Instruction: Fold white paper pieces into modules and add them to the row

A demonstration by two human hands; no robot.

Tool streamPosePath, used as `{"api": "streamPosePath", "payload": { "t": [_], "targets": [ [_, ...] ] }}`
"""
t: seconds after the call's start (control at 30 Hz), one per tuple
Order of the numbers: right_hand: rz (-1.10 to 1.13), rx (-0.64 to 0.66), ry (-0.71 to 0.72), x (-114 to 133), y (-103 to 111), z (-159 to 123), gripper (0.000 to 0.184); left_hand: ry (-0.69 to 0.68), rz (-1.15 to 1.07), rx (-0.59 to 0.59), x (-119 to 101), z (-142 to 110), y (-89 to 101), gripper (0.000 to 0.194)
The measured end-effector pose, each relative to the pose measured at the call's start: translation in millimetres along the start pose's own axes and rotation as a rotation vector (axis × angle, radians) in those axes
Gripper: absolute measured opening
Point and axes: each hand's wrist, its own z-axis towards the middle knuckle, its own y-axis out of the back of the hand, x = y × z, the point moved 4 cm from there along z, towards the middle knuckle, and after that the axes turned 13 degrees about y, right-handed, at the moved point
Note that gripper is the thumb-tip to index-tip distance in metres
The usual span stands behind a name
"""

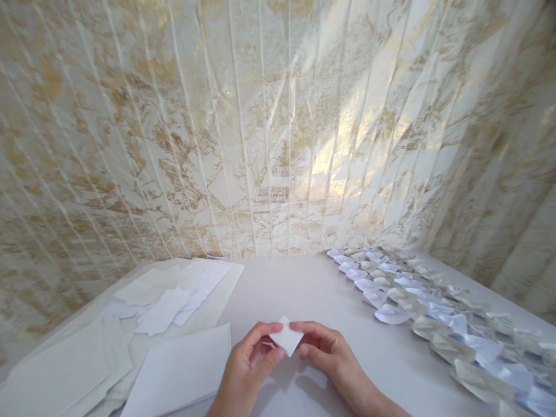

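Note:
A small white folded paper point(288, 339), diamond-shaped from here, is held up just over the table near its front. My left hand point(255, 358) pinches its left side, thumb low and index finger at the upper edge. On the other side, my right hand point(326, 351) grips the upper right edge with its fingers, the thumb close to the lower right edge. Both hands are closed around the piece, and its back is hidden. Left of my left hand lies a stack of white paper sheets point(185, 362).
Loose white and cream sheets point(56, 365) and torn paper pieces point(167, 310) spread over the left of the table point(278, 284). Rows of folded paper pieces point(438, 318), white and greyish, cover the right side. A gold-patterned curtain point(260, 127) hangs behind the table.

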Motion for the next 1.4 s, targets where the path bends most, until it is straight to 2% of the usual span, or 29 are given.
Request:
{"api": "streamPosePath", "payload": {
  "t": [0.2, 0.33, 0.43, 0.63, 0.87, 1.03, 1.23, 1.33, 1.4],
  "targets": [
    [-0.091, 0.092, 0.145, 9, -6, 0, 0.024, -0.044, 0.133, 0.026, -1, -2, 0.1, 0.033],
    [-0.164, 0.129, 0.156, 9, -7, 0, 0.026, -0.055, 0.158, 0.013, -2, -5, -1.3, 0.033],
    [-0.238, 0.105, 0.162, 7, -5, 0, 0.023, -0.065, 0.201, -0.024, -3, -7, -2.9, 0.028],
    [-0.224, 0.024, 0.085, 2, -4, -1, 0.031, -0.147, 0.251, -0.052, -7, -10, -8.9, 0.028],
    [-0.14, -0.018, 0.0, -1, -9, -2, 0.039, -0.143, 0.295, -0.083, -11, -12, -10.1, 0.03],
    [-0.052, -0.013, 0.051, -2, -11, -2, 0.04, -0.112, 0.181, -0.123, -8, -13, -11.4, 0.025],
    [-0.082, 0.0, 0.069, -2, -9, -3, 0.039, -0.064, 0.112, -0.112, -5, -14, -14.1, 0.03],
    [-0.089, 0.002, 0.077, -2, -8, -4, 0.037, -0.024, 0.07, -0.069, -4, -13, -15.8, 0.034],
    [-0.082, 0.003, 0.087, -1, -9, -4, 0.038, 0.016, 0.042, 0.014, -1, -12, -18.9, 0.04]
  ]
}}
